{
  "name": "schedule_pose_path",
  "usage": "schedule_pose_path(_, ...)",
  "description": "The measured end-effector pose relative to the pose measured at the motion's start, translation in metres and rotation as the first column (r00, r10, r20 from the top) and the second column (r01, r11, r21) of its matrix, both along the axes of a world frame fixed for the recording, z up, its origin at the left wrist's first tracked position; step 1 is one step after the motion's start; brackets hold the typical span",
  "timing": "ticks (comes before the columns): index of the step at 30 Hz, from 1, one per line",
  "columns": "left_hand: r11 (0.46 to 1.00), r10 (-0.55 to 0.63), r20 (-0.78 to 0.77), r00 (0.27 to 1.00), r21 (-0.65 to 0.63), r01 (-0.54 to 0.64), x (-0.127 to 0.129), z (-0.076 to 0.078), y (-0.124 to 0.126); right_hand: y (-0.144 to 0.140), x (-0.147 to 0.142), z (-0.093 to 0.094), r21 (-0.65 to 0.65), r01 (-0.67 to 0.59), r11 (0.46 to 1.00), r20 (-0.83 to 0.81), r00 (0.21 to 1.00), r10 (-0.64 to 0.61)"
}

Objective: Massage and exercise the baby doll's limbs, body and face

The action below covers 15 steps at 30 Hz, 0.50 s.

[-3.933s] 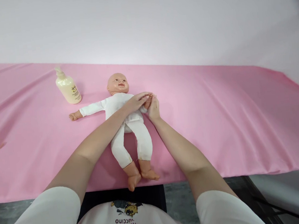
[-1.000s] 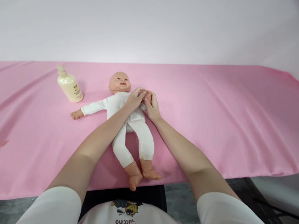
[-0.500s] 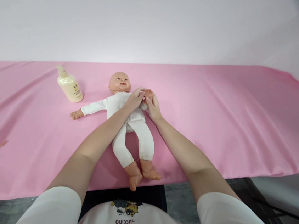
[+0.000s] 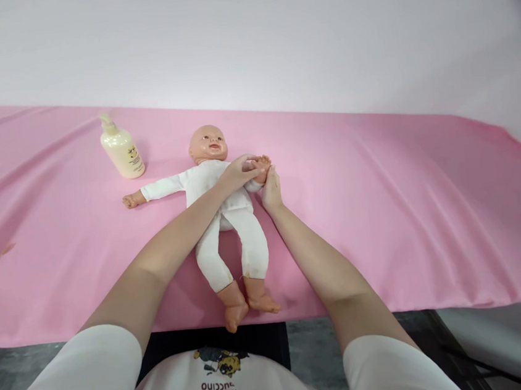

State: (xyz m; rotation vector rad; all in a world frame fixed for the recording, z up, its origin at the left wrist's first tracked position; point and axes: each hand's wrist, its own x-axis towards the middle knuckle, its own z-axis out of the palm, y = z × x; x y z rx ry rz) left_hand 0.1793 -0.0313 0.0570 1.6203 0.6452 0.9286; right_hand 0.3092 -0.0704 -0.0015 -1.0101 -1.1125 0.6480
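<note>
A baby doll (image 4: 202, 192) with a white cloth body lies on its back, head away from me and feet at the near table edge. Its arm on my right is bent up, and the small brown doll's hand (image 4: 263, 163) shows between my hands. My left hand (image 4: 243, 171) reaches across the doll's chest, its thumb and fingers closed round that small hand. My right hand (image 4: 271, 189) cups it from the right side, thumb upright by its edge; the other fingers are mostly hidden behind. The doll's other arm stretches out to the left.
A cream pump bottle (image 4: 123, 152) stands behind and left of the doll. Pink cloth (image 4: 385, 225) with soft folds covers the table, against a white wall (image 4: 244, 41). A dark metal frame (image 4: 463, 347) shows below the table at right.
My right thumb has slid off the doll's palm to its right edge. The doll's hand and my left fingers have shifted slightly to the right.
</note>
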Motion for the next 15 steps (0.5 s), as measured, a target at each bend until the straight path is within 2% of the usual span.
schedule_pose_path(5,0.996,-0.077,-0.019,0.997,0.054,0.078,-0.0009,-0.0017,-0.0011,-0.0053,-0.001,-0.0012,0.041,-0.041,0.998,0.033,0.999,0.039)
schedule_pose_path(8,0.993,-0.07,-0.058,0.996,0.095,0.075,-0.003,0.0007,-0.004,-0.0045,-0.0009,-0.0019,0.04,-0.053,0.998,0.045,0.998,0.051)
schedule_pose_path(15,0.992,-0.043,-0.023,0.999,0.114,0.045,-0.0017,0.0038,-0.0043,0.0021,-0.0018,-0.0029,0.012,-0.024,1.0,-0.048,0.999,0.025)
